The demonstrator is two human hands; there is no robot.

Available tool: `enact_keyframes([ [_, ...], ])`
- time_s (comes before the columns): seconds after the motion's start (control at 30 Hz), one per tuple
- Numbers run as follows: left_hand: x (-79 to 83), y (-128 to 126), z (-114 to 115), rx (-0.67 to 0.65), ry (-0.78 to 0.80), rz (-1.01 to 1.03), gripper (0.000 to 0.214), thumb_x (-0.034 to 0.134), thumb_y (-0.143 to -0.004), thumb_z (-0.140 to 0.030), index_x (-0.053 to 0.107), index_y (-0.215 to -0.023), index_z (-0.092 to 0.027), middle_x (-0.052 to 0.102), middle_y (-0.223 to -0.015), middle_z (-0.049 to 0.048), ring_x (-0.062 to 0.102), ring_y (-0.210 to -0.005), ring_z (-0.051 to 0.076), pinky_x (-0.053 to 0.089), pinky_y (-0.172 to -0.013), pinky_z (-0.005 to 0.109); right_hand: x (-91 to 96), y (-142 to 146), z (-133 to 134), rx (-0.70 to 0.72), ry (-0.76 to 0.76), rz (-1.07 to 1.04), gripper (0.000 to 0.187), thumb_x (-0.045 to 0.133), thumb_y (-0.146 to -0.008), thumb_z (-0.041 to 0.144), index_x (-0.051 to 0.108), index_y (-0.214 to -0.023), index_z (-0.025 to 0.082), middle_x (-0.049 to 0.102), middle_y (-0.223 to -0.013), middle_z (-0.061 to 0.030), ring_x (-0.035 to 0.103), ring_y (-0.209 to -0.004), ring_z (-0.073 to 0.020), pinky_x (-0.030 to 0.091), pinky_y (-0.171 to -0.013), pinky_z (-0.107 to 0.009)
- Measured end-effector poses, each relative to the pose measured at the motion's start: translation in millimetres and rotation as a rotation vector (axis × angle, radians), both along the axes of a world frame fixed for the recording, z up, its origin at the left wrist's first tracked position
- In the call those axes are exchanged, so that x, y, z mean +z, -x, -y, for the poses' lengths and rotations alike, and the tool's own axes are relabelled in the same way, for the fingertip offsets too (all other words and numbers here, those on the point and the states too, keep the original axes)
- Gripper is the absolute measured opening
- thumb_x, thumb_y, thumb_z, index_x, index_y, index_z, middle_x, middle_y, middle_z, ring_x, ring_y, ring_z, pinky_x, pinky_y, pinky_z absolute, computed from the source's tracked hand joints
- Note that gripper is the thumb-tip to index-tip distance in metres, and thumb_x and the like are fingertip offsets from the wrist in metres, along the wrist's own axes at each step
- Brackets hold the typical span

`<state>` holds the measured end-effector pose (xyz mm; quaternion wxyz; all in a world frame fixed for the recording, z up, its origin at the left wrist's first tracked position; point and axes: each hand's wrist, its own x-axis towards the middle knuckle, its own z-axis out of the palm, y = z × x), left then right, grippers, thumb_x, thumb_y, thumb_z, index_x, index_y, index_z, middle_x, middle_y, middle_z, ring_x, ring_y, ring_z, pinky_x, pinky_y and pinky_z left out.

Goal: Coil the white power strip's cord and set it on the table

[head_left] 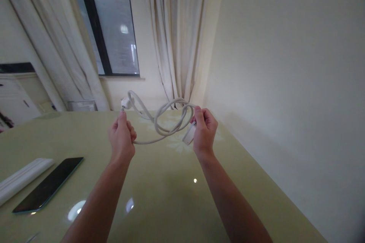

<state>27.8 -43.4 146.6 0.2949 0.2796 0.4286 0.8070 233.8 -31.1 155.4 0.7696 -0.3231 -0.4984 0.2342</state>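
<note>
A white power cord (159,124) hangs in loose, crossing loops between my hands, above the table. My left hand (122,134) is closed on one part of it, thumb up. Just above that thumb shows a white plug (127,102), its metal prongs near the thumb tip. My right hand (203,129) is closed around the looped cord on the other side. Beneath the right fingers a flat, pale, strip-like piece (189,133) sticks out at a slant; its far part is hidden by the hand.
On the pale green, glossy table (159,197) a black flat device like a phone or tablet (49,184) lies at left, beside a long white bar-shaped object (24,178). A wall (285,83) runs along the right edge. Curtains (176,38) and a window (114,19) stand behind.
</note>
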Motion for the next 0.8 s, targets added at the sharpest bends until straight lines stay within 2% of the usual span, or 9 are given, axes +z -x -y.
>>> enact_keyframes([
  [0.2, -8.3, 0, -2, 0.221, 0.023, -0.098, 0.058, 0.081, -0.079, -0.053, 0.031, -0.065, -0.026, 0.028, -0.050, -0.0124, 0.026, -0.041, 0.007, 0.022, -0.037, 0.022, -5.4, 7, -2, 0.062, 0.044, -0.023, 0.048, 0.063, -0.099, 0.054, 0.052, -0.066, 0.022, 0.050, -0.061, 0.0045, 0.046, -0.058, -0.0122, 0.038, -0.059, -0.027],
  [0.37, -16.4, 6, -7, 0.338, -0.026, -0.194, 0.066, 0.092, -0.065, -0.037, 0.028, -0.065, -0.024, 0.031, -0.057, -0.0118, 0.026, -0.050, 0.006, 0.022, -0.044, 0.021, -4.5, 12, 12, 0.174, -0.005, 0.066, 0.046, 0.065, -0.100, 0.050, 0.053, -0.066, 0.022, 0.054, -0.059, 0.0039, 0.049, -0.058, -0.0124, 0.041, -0.060, -0.027],
  [0.43, -17.8, 8, -7, 0.320, -0.009, -0.231, 0.066, 0.092, -0.064, -0.037, 0.028, -0.066, -0.024, 0.031, -0.058, -0.0118, 0.026, -0.051, 0.006, 0.023, -0.045, 0.020, -4.0, 15, 18, 0.193, -0.024, 0.091, 0.045, 0.065, -0.100, 0.048, 0.055, -0.066, 0.021, 0.054, -0.060, 0.0036, 0.050, -0.058, -0.0124, 0.041, -0.060, -0.027],
  [0.57, -16.4, 8, -6, 0.261, 0.023, -0.272, 0.064, 0.087, -0.073, -0.045, 0.027, -0.065, -0.025, 0.028, -0.056, -0.0113, 0.025, -0.048, 0.007, 0.022, -0.043, 0.021, -5.8, 19, 20, 0.190, -0.025, 0.036, 0.045, 0.064, -0.101, 0.048, 0.054, -0.066, 0.022, 0.053, -0.060, 0.0036, 0.049, -0.058, -0.0127, 0.040, -0.059, -0.028],
  [0.67, -13.9, 5, -6, 0.148, 0.065, -0.228, 0.060, 0.080, -0.079, -0.056, 0.030, -0.064, -0.025, 0.028, -0.053, -0.0105, 0.025, -0.044, 0.008, 0.021, -0.040, 0.021, -7.5, 19, 17, 0.192, -0.012, 0.004, 0.045, 0.063, -0.101, 0.048, 0.052, -0.066, 0.022, 0.052, -0.060, 0.0038, 0.048, -0.058, -0.0130, 0.040, -0.059, -0.028],
  [0.8, -11.3, 6, -7, 0.006, 0.157, -0.178, 0.063, 0.076, -0.080, -0.066, 0.032, -0.059, -0.025, 0.029, -0.048, -0.0090, 0.025, -0.040, 0.007, 0.022, -0.038, 0.022, -7.7, 19, 20, 0.208, -0.037, 0.069, 0.045, 0.062, -0.102, 0.048, 0.052, -0.066, 0.022, 0.052, -0.060, 0.0032, 0.050, -0.059, -0.0134, 0.041, -0.060, -0.028],
])
